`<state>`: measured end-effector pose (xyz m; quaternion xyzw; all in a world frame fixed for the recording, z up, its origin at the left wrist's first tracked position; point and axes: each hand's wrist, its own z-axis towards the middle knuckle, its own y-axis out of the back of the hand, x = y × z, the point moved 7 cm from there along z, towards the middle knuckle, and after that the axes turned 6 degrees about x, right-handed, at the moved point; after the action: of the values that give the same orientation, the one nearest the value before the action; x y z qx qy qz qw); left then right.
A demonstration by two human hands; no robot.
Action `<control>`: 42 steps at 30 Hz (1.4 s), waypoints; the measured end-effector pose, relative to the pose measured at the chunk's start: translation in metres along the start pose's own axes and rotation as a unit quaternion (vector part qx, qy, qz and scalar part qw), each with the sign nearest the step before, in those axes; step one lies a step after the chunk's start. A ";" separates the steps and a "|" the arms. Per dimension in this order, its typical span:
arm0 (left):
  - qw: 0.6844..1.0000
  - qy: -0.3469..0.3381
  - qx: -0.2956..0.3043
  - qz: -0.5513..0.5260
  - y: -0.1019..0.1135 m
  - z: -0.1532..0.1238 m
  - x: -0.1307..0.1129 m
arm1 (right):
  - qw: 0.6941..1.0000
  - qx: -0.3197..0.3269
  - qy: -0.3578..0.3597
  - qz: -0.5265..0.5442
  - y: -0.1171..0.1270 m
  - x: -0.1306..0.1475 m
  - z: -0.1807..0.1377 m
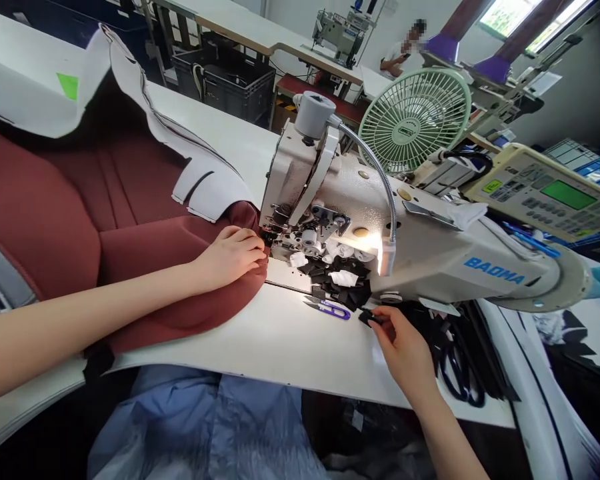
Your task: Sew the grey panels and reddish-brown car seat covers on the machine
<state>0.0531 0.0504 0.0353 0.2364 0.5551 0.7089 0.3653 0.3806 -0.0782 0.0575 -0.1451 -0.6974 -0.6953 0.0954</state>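
My left hand (233, 259) is on a red-brown upholstery cover (150, 250), its bent fingers close together on the edge beside the needle area of a sewing machine (300, 193). The fingertips there are partly hidden. White-backed flaps of the cover stand up behind the hand. My right hand (403, 343) pinches a small black fabric piece (367, 316) between thumb and fingers, low over the white tabletop (290, 340). Purple-handled thread snips (334, 309) lie just left of that hand. Behind them is a pile of black fabric pieces (350, 273) with white scraps.
A machine lamp (387, 257) shines over the pile. Black straps (460, 363) lie at the right. A green fan (415, 120) and a control panel (555, 190) stand behind the machine. Farther back are a dark crate (245, 100), another sewing machine (343, 33) and a person (397, 57).
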 end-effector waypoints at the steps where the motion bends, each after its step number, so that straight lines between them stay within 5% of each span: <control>1: 1.000 -0.011 -0.001 0.001 -0.001 0.000 -0.001 | 0.999 -0.001 0.017 0.028 -0.002 0.012 0.001; 5: 1.000 -0.003 0.026 -0.007 -0.005 0.001 -0.002 | 0.985 -0.003 0.164 0.057 -0.027 0.100 0.024; 8: 0.998 0.044 0.043 -0.031 -0.007 0.001 0.004 | 0.953 -0.026 0.299 -0.052 -0.060 0.173 0.058; 11: 0.995 0.074 0.041 -0.059 -0.006 0.001 0.009 | 0.921 -0.022 0.358 -0.153 -0.093 0.210 0.088; 16: 0.995 0.041 0.060 -0.064 -0.008 0.002 0.009 | 0.912 0.009 0.378 -0.157 -0.114 0.203 0.094; 24: 0.990 0.075 0.089 -0.081 -0.011 0.007 0.011 | 0.932 0.064 0.352 -0.063 -0.098 0.195 0.060; 33: 0.992 0.072 0.070 -0.073 -0.011 0.005 0.011 | 0.897 -0.040 0.421 -0.129 -0.124 0.206 0.056; 42: 0.992 0.073 0.082 -0.065 -0.011 0.019 0.021 | 0.892 -0.001 0.415 -0.180 -0.123 0.213 0.067</control>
<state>0.0572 0.0801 0.0283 0.1767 0.6507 0.6509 0.3489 0.1435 0.0050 0.0122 0.2841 -0.6077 -0.6985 0.2492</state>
